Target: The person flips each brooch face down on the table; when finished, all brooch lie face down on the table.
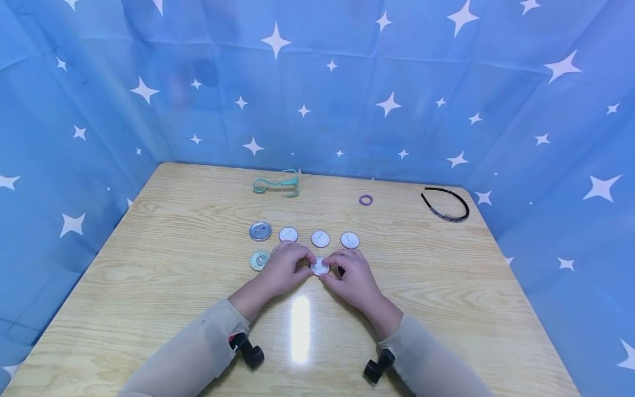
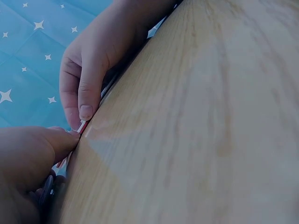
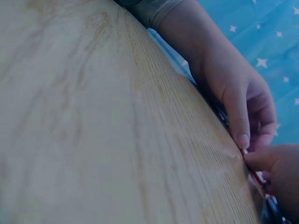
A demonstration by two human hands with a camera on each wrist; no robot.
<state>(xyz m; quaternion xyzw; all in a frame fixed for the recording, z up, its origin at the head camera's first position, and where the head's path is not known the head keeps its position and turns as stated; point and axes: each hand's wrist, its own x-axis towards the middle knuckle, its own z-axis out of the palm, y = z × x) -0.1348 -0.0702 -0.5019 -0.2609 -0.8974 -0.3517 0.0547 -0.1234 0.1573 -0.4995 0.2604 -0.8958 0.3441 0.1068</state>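
Observation:
A round white-backed button badge [image 1: 319, 267] with a pin lies low at the table between both hands. My left hand [image 1: 285, 267] pinches its left edge between thumb and fingers. From the right side, my right hand [image 1: 353, 278] grips the opposite edge the same way. In the left wrist view the badge's thin red-and-white rim [image 2: 83, 126] shows at the fingertips. Beside my left hand lies a teal patterned badge [image 1: 259, 260], face up. A dark thing [image 1: 340, 271] is partly hidden under my right hand's fingers.
Behind the hands runs a row of badges, back up: a grey metal one [image 1: 260, 231] and three white ones, the rightmost white badge [image 1: 349, 240] among them. Farther back lie a teal wire-like item [image 1: 278, 183], a purple hair tie [image 1: 365, 200] and a black headband [image 1: 448, 207].

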